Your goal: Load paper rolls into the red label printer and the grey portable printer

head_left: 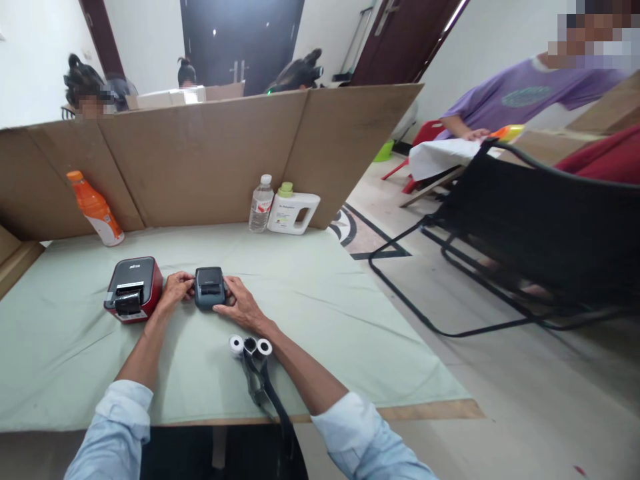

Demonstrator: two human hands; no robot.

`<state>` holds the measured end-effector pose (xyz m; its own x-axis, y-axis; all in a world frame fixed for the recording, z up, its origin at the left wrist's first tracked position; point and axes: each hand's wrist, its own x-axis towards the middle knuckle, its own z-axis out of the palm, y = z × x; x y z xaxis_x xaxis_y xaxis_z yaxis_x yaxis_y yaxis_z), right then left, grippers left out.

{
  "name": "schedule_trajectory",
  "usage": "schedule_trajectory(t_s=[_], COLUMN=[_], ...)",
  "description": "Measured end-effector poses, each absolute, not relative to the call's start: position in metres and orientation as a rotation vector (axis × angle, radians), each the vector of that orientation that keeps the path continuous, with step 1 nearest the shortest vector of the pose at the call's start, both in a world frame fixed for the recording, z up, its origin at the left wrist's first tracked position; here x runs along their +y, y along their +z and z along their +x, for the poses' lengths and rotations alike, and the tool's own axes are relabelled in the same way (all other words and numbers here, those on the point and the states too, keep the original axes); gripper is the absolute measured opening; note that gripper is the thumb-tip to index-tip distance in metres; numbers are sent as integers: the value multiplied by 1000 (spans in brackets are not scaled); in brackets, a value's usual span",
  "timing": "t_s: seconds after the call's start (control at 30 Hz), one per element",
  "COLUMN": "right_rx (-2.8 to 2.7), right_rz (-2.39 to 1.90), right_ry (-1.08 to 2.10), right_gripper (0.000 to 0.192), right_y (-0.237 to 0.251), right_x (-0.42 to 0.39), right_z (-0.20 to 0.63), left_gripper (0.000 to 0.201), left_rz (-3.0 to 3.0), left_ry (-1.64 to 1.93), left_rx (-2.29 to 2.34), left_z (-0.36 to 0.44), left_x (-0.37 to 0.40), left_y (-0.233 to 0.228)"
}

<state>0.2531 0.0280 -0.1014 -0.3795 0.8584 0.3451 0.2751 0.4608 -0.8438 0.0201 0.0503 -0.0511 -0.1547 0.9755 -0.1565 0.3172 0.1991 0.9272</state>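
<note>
Bench: a bench [310, 293] under a pale green cloth, its wooden edge showing along the near side; a folded cardboard screen [210, 153] stands along its far edge.
Room: white walls, a dark door behind the cardboard screen, pale tiled floor with a dark inlaid pattern to the right of the bench.
Grey printer: a small dark grey label printer [209, 287] sits flat on the cloth, well in front of the cardboard screen; its long axis runs from the near edge toward the screen, lid face up, slot end toward the person.
Left hand: the left hand [175, 291] touches the grey printer's left side, fingers curled against the case; grip closed on it.
Right hand: the right hand [239, 301] presses the grey printer's right side and near corner, fingers spread along it; grip also clamped on the case.
Red printer: a red and black label printer [133, 289] stands just left of the grey printer, its front flap hanging open toward the near edge.
Paper rolls: three small white paper rolls [250, 346] lie side by side just in front of the grey printer, against the right forearm, with a dark strap [265, 387] trailing from them off the near edge.
Containers: an orange drink bottle [96, 208] leans against the cardboard screen, far left of the grey printer, orange liquid inside; a clear water bottle [261, 203] and a white jug [293, 211] with a green cap stand upright, touching, beyond the grey printer; the jug's contents cannot be seen.
Others: heads show behind the cardboard screen; a person in a purple shirt [520, 97] leans over another table, far right of the grey printer, beyond a black chair [540, 227].
</note>
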Motion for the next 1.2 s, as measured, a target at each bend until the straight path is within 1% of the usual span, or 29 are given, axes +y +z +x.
schedule_trajectory(t_s=[0.1, 0.3, 0.37, 0.87, 1.2], right_rx=[-1896, -1919, -1922, -1907, -1887], right_rz=[-956, -954, -943, -966, -957], right_ry=[880, 843, 849, 822, 848], right_gripper=[90, 86, 86, 83, 79], right_y=[-103, -100, -98, -96, -95], right_x=[29, 29, 29, 29, 29], right_z=[252, 252, 252, 251, 252], left_gripper=[16, 48, 54, 58, 65], left_rz=[1223, 1232, 1241, 1268, 1294], left_ry=[962, 899, 866, 765, 723], left_rx=[1601, 1550, 1562, 1606, 1641], left_z=[19, 16, 17, 21, 26], left_x=[51, 51, 52, 55, 59], left_y=[-48, -40, -38, -29, -24])
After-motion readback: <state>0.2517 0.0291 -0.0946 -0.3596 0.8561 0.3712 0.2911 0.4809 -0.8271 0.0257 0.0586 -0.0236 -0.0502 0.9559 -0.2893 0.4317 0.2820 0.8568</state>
